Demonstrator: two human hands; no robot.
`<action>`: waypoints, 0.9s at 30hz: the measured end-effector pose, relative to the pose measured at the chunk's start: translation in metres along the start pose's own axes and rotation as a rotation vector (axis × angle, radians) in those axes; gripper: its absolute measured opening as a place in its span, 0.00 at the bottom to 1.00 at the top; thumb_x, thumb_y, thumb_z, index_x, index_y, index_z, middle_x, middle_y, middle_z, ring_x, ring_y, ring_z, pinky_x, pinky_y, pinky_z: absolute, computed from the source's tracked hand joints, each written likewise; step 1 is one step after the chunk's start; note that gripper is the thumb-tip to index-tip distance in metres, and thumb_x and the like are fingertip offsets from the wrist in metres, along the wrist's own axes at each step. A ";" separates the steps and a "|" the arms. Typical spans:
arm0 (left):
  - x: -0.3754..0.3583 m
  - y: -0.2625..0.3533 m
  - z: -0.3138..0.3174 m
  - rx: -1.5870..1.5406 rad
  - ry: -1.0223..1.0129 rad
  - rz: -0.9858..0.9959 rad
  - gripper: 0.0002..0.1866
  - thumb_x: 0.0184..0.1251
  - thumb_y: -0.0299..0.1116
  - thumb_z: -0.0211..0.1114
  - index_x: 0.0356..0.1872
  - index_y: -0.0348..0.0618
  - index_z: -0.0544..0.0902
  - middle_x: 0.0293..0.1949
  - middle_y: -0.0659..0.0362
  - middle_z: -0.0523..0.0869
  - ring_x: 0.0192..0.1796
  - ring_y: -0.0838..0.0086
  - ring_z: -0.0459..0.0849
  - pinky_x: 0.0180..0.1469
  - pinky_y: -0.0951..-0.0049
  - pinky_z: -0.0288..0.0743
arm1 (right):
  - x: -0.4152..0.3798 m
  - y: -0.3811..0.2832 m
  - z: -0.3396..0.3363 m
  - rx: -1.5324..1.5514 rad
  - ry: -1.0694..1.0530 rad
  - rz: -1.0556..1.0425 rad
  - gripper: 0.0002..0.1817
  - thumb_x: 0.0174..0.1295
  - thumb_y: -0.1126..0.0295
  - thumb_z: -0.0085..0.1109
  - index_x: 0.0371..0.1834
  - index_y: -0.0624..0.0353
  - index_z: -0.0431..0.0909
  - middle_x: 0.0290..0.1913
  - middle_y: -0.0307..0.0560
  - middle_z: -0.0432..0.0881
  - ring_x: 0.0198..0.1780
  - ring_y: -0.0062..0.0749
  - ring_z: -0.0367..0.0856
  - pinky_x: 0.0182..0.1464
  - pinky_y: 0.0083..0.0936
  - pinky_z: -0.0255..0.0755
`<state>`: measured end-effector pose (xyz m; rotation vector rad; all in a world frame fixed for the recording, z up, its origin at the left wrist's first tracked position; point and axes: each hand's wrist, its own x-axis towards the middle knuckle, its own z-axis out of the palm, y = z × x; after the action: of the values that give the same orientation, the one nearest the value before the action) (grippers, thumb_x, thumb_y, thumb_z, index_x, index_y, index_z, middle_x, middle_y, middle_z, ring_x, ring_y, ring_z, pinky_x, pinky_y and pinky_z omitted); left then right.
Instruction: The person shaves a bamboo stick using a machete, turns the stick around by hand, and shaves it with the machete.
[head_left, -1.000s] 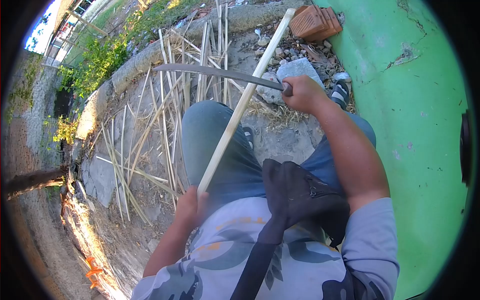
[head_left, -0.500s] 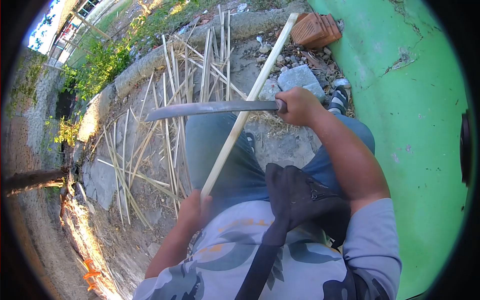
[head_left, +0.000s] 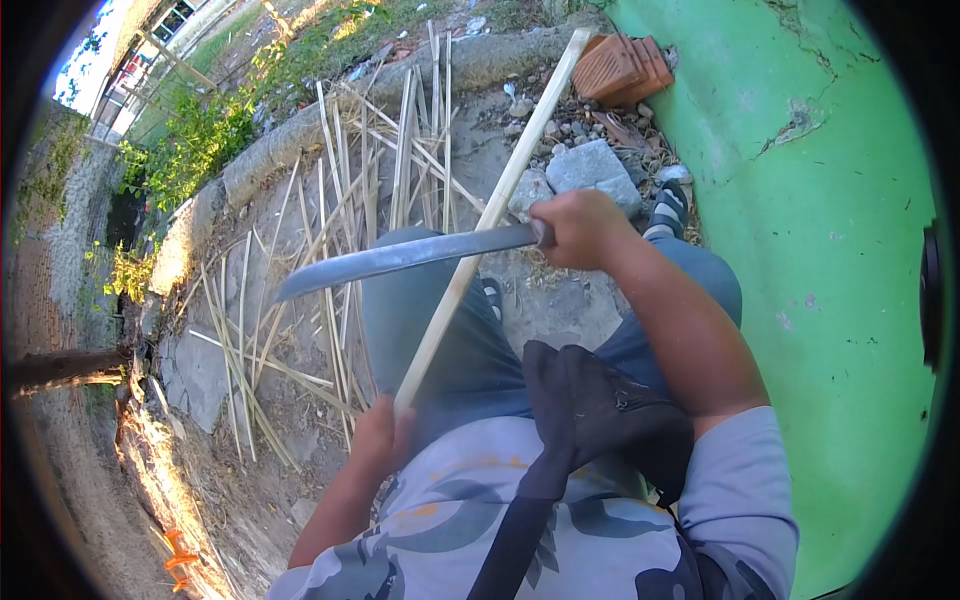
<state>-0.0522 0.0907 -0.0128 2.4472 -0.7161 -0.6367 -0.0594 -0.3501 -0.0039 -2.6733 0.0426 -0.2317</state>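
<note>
My right hand (head_left: 578, 228) grips the handle of a long machete (head_left: 400, 256), whose blade lies across a pale bamboo stick (head_left: 490, 215) and points left. My left hand (head_left: 378, 438) holds the near end of that stick close to my body. The stick runs up and away over my left knee, its far end resting near the bricks by the green wall. My legs in blue jeans are under both.
Several thin split bamboo strips (head_left: 330, 250) lie scattered on the cracked ground to the left. A grey stone (head_left: 590, 165) and stacked red bricks (head_left: 628, 66) sit ahead. A green wall (head_left: 830, 250) rises on the right. A black bag (head_left: 600, 410) hangs on my chest.
My right hand has drawn the machete down the stick toward my body, the blade tip dropping lower left. My left hand has kept its hold on the stick's near end.
</note>
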 end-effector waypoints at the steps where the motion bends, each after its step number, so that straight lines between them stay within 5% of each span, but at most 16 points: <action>1: 0.001 0.000 0.000 -0.021 0.009 0.008 0.20 0.77 0.45 0.60 0.43 0.33 0.76 0.32 0.34 0.83 0.39 0.31 0.83 0.41 0.41 0.75 | 0.005 0.004 0.000 -0.051 -0.020 -0.017 0.06 0.57 0.62 0.64 0.31 0.51 0.84 0.29 0.54 0.86 0.37 0.58 0.87 0.43 0.53 0.80; 5: 0.000 0.001 0.001 0.028 -0.004 -0.046 0.19 0.77 0.45 0.60 0.42 0.33 0.75 0.31 0.34 0.83 0.39 0.31 0.83 0.42 0.42 0.76 | 0.010 0.030 0.001 0.154 0.052 0.267 0.07 0.59 0.62 0.63 0.31 0.52 0.85 0.30 0.56 0.86 0.37 0.59 0.86 0.41 0.52 0.79; 12: -0.001 -0.002 -0.002 0.018 -0.038 -0.027 0.17 0.77 0.42 0.59 0.44 0.34 0.75 0.31 0.34 0.83 0.39 0.31 0.83 0.42 0.42 0.75 | 0.002 0.002 -0.001 0.024 -0.001 -0.011 0.07 0.59 0.63 0.63 0.33 0.53 0.86 0.31 0.57 0.87 0.38 0.59 0.86 0.44 0.52 0.80; 17: -0.001 -0.003 0.004 0.013 0.057 0.026 0.25 0.81 0.53 0.57 0.38 0.35 0.74 0.25 0.42 0.79 0.29 0.44 0.81 0.33 0.51 0.71 | 0.008 0.027 0.009 0.100 -0.053 0.225 0.08 0.58 0.63 0.63 0.33 0.54 0.86 0.33 0.58 0.87 0.39 0.60 0.86 0.45 0.51 0.80; 19: 0.000 0.004 -0.001 0.017 0.011 -0.013 0.20 0.78 0.46 0.59 0.41 0.35 0.74 0.29 0.37 0.81 0.35 0.36 0.82 0.38 0.45 0.73 | 0.015 0.035 0.002 0.128 -0.009 0.263 0.09 0.58 0.62 0.64 0.33 0.55 0.86 0.33 0.58 0.87 0.40 0.60 0.86 0.45 0.50 0.79; 23: -0.002 -0.003 -0.004 0.010 -0.024 -0.028 0.17 0.78 0.43 0.59 0.42 0.34 0.74 0.31 0.34 0.82 0.38 0.31 0.82 0.41 0.42 0.74 | 0.007 0.026 0.001 0.214 0.082 0.074 0.09 0.58 0.62 0.65 0.35 0.56 0.85 0.33 0.58 0.87 0.40 0.59 0.86 0.42 0.49 0.79; 27: 0.002 -0.002 -0.007 -0.058 -0.062 0.004 0.17 0.79 0.43 0.57 0.45 0.35 0.76 0.33 0.36 0.83 0.39 0.33 0.82 0.41 0.45 0.75 | 0.000 0.000 -0.005 -0.036 -0.019 -0.075 0.08 0.59 0.63 0.63 0.32 0.55 0.84 0.30 0.57 0.85 0.37 0.60 0.86 0.40 0.51 0.79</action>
<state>-0.0463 0.0936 -0.0094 2.3811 -0.7172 -0.7249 -0.0605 -0.3525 -0.0001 -2.7157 -0.0602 -0.2316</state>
